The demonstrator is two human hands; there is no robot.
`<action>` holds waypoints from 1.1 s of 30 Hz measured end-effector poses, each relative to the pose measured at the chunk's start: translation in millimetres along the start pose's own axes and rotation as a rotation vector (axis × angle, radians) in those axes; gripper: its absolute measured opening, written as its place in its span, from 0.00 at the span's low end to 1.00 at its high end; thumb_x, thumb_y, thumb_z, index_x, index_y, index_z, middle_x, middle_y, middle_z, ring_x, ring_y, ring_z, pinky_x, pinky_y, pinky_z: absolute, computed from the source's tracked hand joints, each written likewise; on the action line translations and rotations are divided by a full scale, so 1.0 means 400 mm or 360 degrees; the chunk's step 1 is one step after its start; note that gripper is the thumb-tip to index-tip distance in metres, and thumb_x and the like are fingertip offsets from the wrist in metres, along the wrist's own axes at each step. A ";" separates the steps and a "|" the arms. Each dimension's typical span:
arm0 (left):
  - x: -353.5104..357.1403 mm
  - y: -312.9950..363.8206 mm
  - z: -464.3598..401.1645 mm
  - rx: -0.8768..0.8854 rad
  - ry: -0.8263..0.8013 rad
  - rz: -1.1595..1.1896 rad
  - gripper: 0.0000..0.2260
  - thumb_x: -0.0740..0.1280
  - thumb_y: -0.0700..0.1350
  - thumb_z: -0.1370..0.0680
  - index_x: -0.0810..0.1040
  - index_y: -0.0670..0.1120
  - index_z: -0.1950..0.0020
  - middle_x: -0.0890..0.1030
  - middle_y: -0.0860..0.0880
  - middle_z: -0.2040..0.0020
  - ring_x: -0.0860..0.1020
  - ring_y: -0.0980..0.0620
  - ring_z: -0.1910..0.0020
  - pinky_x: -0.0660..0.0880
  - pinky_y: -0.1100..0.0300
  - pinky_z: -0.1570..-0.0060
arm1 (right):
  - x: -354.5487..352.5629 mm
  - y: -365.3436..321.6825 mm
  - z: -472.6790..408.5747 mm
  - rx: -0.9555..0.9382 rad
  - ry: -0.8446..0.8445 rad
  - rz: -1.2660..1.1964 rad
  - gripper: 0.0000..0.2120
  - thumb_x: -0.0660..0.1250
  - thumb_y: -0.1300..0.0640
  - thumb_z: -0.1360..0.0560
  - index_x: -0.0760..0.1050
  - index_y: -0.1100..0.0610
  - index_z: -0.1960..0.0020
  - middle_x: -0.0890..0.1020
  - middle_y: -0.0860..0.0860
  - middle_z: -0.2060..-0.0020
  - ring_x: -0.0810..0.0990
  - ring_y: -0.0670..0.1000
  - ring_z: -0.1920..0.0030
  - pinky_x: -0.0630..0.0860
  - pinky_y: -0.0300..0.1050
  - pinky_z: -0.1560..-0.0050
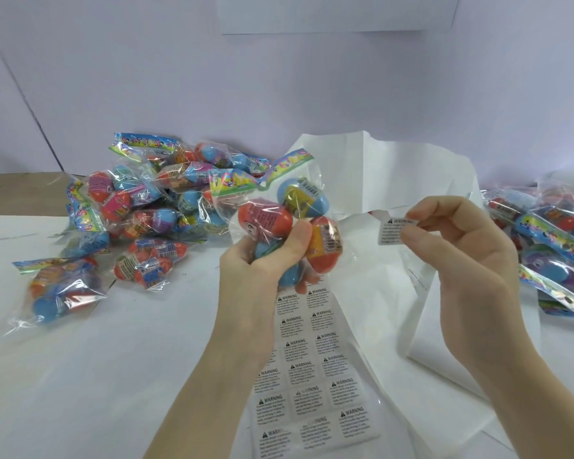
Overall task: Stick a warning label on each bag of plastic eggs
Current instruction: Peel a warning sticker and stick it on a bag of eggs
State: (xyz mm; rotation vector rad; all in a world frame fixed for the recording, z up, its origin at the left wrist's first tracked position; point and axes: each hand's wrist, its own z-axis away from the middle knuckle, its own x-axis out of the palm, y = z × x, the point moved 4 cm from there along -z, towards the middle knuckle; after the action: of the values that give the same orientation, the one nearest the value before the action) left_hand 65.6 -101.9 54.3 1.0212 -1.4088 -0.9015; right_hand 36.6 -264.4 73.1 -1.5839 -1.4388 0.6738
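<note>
My left hand [262, 263] grips a clear bag of plastic eggs [292, 220] with red, blue and yellow eggs, held up above the table. To its right, my right hand [458, 246] pinches one small white warning label [390, 231] between thumb and fingertips, a short gap away from the bag. Below my hands lies a sheet of warning labels [312, 376] in rows, partly hidden by my left forearm.
A pile of egg bags [140, 207] lies on the table at the left, and another pile of bags [550, 240] at the right. White backing paper [421, 180], creased and folded, spreads behind and under my hands. A pale wall stands at the back.
</note>
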 end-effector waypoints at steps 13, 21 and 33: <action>0.016 -0.001 0.012 0.0043 -0.0044 -0.0083 0.04 0.72 0.50 0.40 0.82 0.51 0.70 0.80 0.50 0.72 0.75 0.55 0.75 0.70 0.66 0.77 | 0.042 -0.005 0.025 -0.0010 -0.0279 0.0265 0.06 0.69 0.58 0.36 0.76 0.47 0.64 0.78 0.40 0.66 0.71 0.45 0.62 0.65 0.36 0.59; 0.019 0.001 0.014 0.0058 -0.0057 -0.0097 0.05 0.71 0.51 0.39 0.82 0.51 0.69 0.81 0.50 0.71 0.76 0.55 0.75 0.70 0.67 0.76 | 0.052 -0.006 0.029 -0.0154 -0.0242 0.0645 0.09 0.69 0.57 0.35 0.74 0.43 0.61 0.78 0.37 0.65 0.72 0.40 0.62 0.64 0.31 0.59; 0.023 0.004 0.019 0.0054 -0.0135 -0.0093 0.08 0.71 0.51 0.37 0.81 0.48 0.64 0.81 0.50 0.69 0.77 0.55 0.74 0.72 0.66 0.73 | 0.053 -0.010 0.034 -0.0162 -0.0139 0.0699 0.12 0.73 0.44 0.38 0.78 0.38 0.55 0.80 0.39 0.58 0.76 0.43 0.63 0.66 0.26 0.60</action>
State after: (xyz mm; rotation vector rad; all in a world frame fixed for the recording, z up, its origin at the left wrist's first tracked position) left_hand 57.9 -110.1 58.2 1.0653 -1.4754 -0.9766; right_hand 27.0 -240.9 73.3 -1.9978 -1.2078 0.9426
